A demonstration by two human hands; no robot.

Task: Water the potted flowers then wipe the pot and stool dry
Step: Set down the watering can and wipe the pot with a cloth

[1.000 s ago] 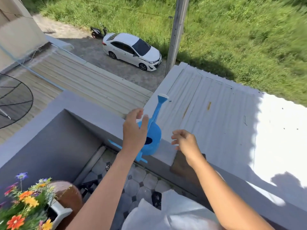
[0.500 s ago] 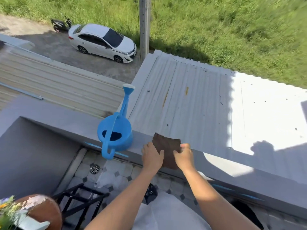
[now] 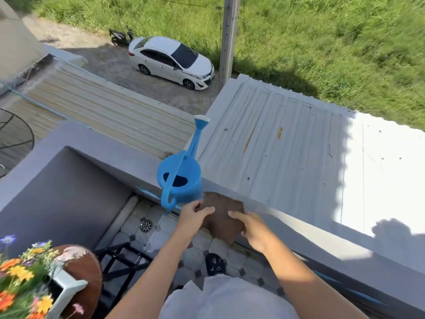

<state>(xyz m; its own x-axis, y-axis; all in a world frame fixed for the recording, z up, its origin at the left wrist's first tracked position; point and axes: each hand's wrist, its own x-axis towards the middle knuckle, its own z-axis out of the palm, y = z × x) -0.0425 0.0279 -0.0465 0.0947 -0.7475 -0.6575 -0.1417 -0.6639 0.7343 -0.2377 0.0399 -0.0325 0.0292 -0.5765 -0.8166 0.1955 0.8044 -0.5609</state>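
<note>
A blue watering can (image 3: pixel 181 180) stands on the grey balcony ledge (image 3: pixel 110 155), spout pointing away, with no hand on it. Just right of it a brown cloth (image 3: pixel 222 211) hangs over the ledge's inner edge. My left hand (image 3: pixel 192 216) pinches the cloth's left side and my right hand (image 3: pixel 251 227) grips its right side. At the lower left stands a white pot (image 3: pixel 66 287) of orange, yellow and purple flowers (image 3: pixel 20 272) on a round brown stool (image 3: pixel 86 265).
A black metal frame (image 3: pixel 119 261) stands on the tiled balcony floor (image 3: pixel 190 256), near a floor drain (image 3: pixel 146 225). Beyond the ledge lie corrugated roofs (image 3: pixel 287 146), far below a white car (image 3: pixel 171 61) and grass.
My left hand let go of the watering can, which now stands on the ledge, and joined my right hand on the brown cloth. The view swung right, then back left, showing the flowers again.
</note>
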